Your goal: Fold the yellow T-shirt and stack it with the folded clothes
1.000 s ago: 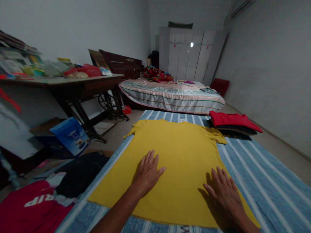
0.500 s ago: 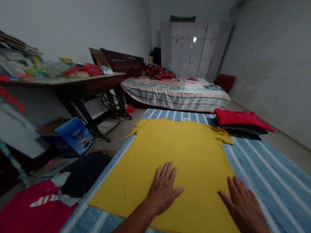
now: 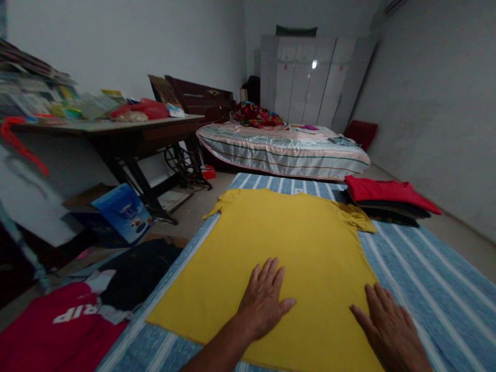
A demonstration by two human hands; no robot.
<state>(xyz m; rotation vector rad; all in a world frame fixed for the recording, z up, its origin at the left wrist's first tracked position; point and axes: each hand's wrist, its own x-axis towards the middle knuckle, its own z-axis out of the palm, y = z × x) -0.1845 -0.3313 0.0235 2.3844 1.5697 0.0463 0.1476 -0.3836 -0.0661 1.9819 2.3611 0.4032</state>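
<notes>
The left hand (image 3: pixel 265 302) is bare, with a broad back and long fingers (image 3: pixel 268 273). Its forearm (image 3: pixel 217 349) is bare too, uncovered as far as the picture's lower edge. The right hand (image 3: pixel 392 330) is likewise bare, its knuckles and tendons faintly ridged. Dim light hides finer detail.

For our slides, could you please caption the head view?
Left hand and right hand lie flat on a yellow T-shirt spread over a blue striped mat.

Dim room, glare spot on wardrobe (image 3: pixel 314 64), edges stretched, left blurred.
</notes>
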